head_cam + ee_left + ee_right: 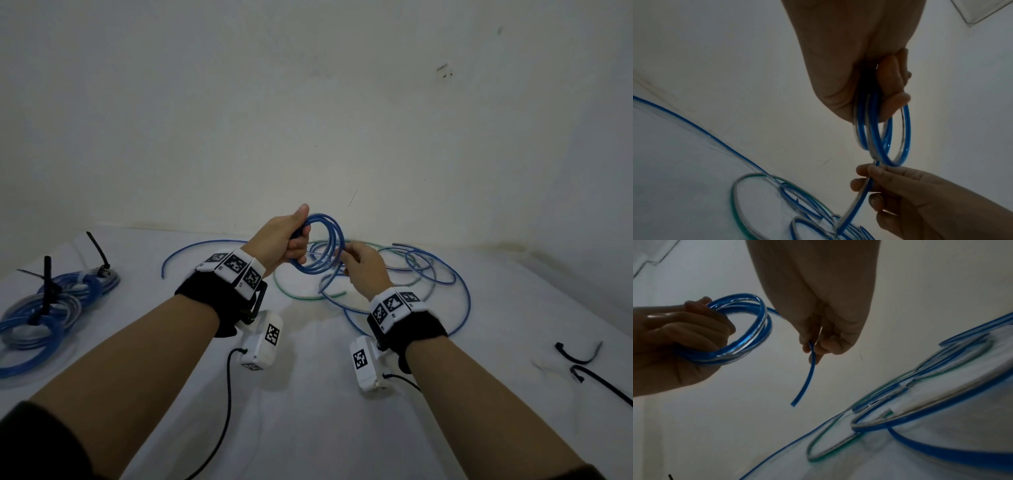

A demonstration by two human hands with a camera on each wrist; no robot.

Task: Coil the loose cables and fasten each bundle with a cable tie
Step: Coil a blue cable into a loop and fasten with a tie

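A white table (pixel 308 394) against a bare wall: the left hand (pixel 281 240) holds a blue coil (pixel 320 245) above it, fingers curled through the loops, while the right hand (pixel 363 267) pinches the coil's tail — loose cables (pixel 428 274) beneath, tied bundles (pixel 51 308) far left, spare ties (pixel 582 359) right.

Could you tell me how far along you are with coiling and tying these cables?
Done: tied bundles lie at the table's left, black ties cinched round them. In hand: the left hand grips a blue coil while the right hand pinches its free end; no tie is on it. Left: loose cables against the wall, and spare ties at the right.
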